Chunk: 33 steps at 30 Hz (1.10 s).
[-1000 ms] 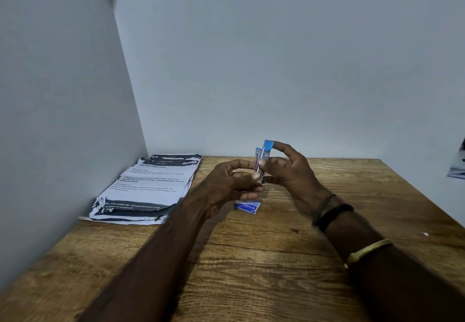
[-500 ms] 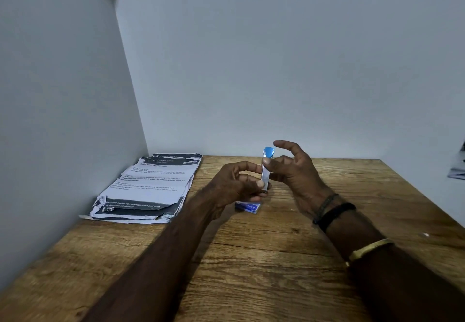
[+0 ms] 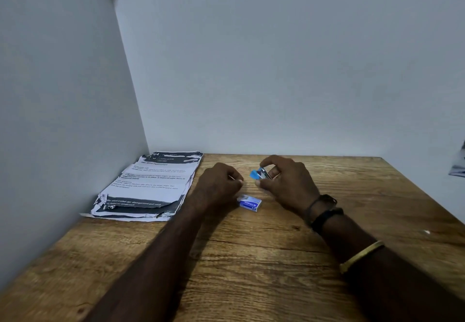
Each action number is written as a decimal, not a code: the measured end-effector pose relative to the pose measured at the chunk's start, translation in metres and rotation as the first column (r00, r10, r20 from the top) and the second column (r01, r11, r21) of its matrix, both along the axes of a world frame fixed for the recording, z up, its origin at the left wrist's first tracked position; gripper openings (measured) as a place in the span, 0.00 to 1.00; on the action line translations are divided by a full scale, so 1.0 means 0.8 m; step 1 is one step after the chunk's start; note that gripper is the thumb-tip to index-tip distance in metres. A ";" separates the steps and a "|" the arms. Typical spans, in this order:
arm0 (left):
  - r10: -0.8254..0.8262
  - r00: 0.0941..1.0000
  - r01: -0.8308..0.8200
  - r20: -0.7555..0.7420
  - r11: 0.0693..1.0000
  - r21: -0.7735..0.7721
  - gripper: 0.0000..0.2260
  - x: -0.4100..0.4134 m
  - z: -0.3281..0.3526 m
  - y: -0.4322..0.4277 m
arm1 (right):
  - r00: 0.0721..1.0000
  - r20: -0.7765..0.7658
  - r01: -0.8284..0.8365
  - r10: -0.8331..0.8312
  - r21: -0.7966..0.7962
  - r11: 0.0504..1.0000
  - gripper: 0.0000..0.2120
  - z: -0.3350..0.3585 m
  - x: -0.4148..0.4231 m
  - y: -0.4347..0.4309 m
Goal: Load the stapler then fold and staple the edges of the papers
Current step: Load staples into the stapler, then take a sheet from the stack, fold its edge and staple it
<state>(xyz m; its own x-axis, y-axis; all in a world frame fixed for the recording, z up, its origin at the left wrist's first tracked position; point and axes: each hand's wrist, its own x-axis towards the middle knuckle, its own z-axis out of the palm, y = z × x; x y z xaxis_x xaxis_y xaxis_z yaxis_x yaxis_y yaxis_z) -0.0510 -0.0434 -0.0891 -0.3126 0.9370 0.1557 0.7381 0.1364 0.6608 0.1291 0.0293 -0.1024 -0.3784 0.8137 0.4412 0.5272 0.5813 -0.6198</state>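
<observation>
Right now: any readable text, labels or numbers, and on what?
"64": white on the dark header of the top sheet of the paper stack.
"LIVING ROOM": same header, faint, probable only.
Body lines on that sheet: too blurred to read.
Staple box: white brand script, unreadable.
Stapler in right hand: no text visible.

Most of stapler [image 3: 260, 173] hidden inside right hand [image 3: 286, 183]; open or closed, impossible to tell. Left hand [image 3: 219, 183] curled, contents unseen. Print on staple box [image 3: 248, 203] too small to read. Object [image 3: 458, 163] cut off at right edge, unidentifiable.
</observation>
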 end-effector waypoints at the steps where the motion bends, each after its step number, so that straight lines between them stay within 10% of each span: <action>1: -0.006 0.999 0.005 -0.037 0.999 -0.039 0.06 0.003 0.000 -0.001 | 0.996 0.084 -0.001 -0.002 0.032 0.999 0.18 -0.002 -0.001 -0.002; 16: -0.090 0.982 0.108 0.165 0.989 -0.102 0.03 0.013 0.007 -0.007 | 0.948 0.319 -0.028 0.010 0.053 0.998 0.16 -0.001 -0.002 -0.003; 33: 0.275 0.924 -0.344 0.266 0.900 0.266 0.07 -0.062 0.039 -0.025 | 0.988 -0.082 -0.138 0.134 -0.044 0.989 0.03 0.031 -0.139 -0.050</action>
<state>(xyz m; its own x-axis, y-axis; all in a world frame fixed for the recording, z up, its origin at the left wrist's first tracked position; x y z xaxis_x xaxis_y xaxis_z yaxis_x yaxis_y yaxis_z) -0.1007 -0.0637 -0.0576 -0.6374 0.7052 0.3106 0.5251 0.1025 0.8448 0.0178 -0.0105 -0.0775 -0.4533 0.7785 0.4342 0.3937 0.6119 -0.6860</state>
